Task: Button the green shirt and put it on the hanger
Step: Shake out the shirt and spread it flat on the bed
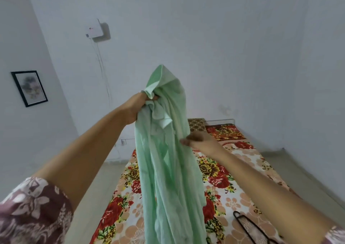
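A pale green shirt (168,165) hangs bunched in the air above the bed. My left hand (139,106) grips it near the top, by the collar area, with the arm raised. My right hand (199,141) is lower at the shirt's right edge and blurred; its fingertips touch the cloth, but whether they pinch it I cannot tell. A black hanger (248,227) lies on the bedspread at the lower right, partly hidden by my right forearm.
The bed (233,169) has a floral spread of red and peach flowers, with pillows (224,131) at the far end against the white wall. A framed picture (29,88) and a white wall box (94,29) with hanging cables are on the left. Pale floor lies on both sides.
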